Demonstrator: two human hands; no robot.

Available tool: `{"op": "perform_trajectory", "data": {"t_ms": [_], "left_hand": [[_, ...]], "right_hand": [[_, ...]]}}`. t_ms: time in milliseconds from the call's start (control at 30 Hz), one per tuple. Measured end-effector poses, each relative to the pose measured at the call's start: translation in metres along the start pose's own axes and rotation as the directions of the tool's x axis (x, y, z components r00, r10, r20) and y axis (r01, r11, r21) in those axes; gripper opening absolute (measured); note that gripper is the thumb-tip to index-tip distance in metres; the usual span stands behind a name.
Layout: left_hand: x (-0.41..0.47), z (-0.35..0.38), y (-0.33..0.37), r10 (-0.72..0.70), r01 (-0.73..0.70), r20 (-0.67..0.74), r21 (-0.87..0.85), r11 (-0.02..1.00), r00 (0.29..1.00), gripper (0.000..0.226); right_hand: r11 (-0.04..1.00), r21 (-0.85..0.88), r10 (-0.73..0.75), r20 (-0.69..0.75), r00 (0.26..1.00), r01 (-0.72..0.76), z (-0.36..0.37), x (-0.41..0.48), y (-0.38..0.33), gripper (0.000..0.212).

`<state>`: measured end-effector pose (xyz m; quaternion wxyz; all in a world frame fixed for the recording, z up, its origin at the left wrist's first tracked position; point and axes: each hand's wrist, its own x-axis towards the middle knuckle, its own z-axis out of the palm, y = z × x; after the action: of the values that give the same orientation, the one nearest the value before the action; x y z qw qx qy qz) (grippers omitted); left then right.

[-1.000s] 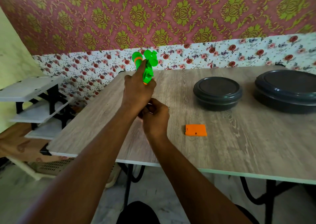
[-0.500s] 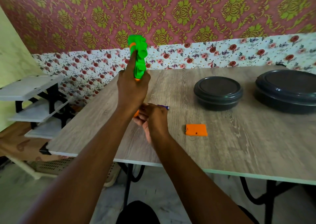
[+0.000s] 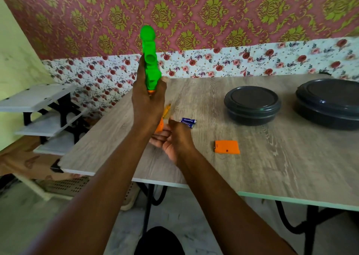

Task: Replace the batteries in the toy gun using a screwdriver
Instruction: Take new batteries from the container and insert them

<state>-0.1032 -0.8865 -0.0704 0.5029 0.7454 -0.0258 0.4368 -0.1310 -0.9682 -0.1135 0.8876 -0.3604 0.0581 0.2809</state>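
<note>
My left hand [image 3: 148, 101] grips the green toy gun [image 3: 150, 60] and holds it upright above the table, barrel pointing up. The gun's orange grip end [image 3: 160, 127] shows below that hand. My right hand [image 3: 172, 141] lies just under it, palm turned up and fingers straight, holding nothing. Two blue batteries [image 3: 188, 122] lie on the table just beyond my right hand's fingers. The orange battery cover [image 3: 226, 147] lies flat on the table to the right. A screwdriver with a yellow-orange handle [image 3: 167, 109] lies behind my hands, partly hidden.
Two dark round lidded containers [image 3: 252, 105] [image 3: 328, 103] stand at the back right of the wooden table [image 3: 272, 167]. A white shelf unit [image 3: 37, 108] stands left of the table. The floral wall runs close behind.
My left hand has raised the gun and turned it more upright. My right hand has uncurled from below the grip to an upturned palm, and the two batteries now show on the table.
</note>
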Motion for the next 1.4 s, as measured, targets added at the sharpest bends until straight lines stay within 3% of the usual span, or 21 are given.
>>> {"op": "perform_trajectory", "data": {"t_ms": [233,367,567,667,800,900,1000,1067,1267,1333,1400], "left_hand": [[0.003,0.001,0.011,-0.036,0.037,0.022,-0.067,0.997,0.999,0.064],[-0.001,0.005,0.014,-0.001,0.003,0.031,-0.064,0.998,1.0,0.065],[-0.009,0.003,0.004,-0.052,0.054,0.026,-0.101,0.993,0.998,0.061],[-0.01,-0.001,0.005,-0.022,0.025,0.047,-0.083,0.996,0.999,0.062],[-0.004,-0.006,0.0,-0.071,0.077,0.068,-0.087,0.993,0.995,0.061],[0.004,-0.01,-0.002,-0.071,0.075,0.076,-0.054,0.996,0.995,0.062],[0.011,-0.014,-0.004,-0.103,0.106,0.104,-0.031,0.994,0.989,0.064],[0.014,-0.016,-0.004,-0.113,0.114,0.132,-0.003,0.993,0.985,0.064],[0.005,-0.015,-0.014,0.013,-0.027,0.182,0.075,0.997,0.983,0.061],[0.002,-0.014,-0.02,0.022,-0.044,0.186,0.115,0.992,0.982,0.063],[-0.002,-0.012,-0.024,0.029,-0.056,0.199,0.132,0.99,0.979,0.066]], "right_hand": [[1.0,0.005,0.008,-0.031,0.999,-0.008,-0.002,-0.002,-0.001,0.038],[0.993,0.116,-0.005,-0.006,1.0,0.005,-0.001,-0.002,-0.005,0.037],[0.998,0.059,0.031,-0.112,0.993,-0.025,-0.001,0.002,0.0,0.039],[0.996,0.09,-0.01,-0.042,0.999,0.014,-0.002,-0.001,-0.005,0.033],[1.0,0.009,-0.018,-0.012,1.0,0.018,0.0,-0.002,-0.002,0.031],[0.983,-0.119,-0.14,0.025,0.99,0.142,0.0,-0.001,0.002,0.018],[0.856,-0.324,-0.404,0.066,0.912,0.403,-0.004,0.01,0.011,0.01],[0.831,-0.317,-0.461,0.068,0.885,0.457,-0.006,0.012,0.013,0.006],[0.913,-0.258,-0.324,0.005,0.946,0.315,-0.005,0.012,0.01,0.055],[0.939,-0.231,-0.267,-0.021,0.964,0.255,-0.004,0.011,0.009,0.043],[0.974,-0.127,-0.195,-0.045,0.98,0.188,-0.005,0.011,0.006,0.016]]}}
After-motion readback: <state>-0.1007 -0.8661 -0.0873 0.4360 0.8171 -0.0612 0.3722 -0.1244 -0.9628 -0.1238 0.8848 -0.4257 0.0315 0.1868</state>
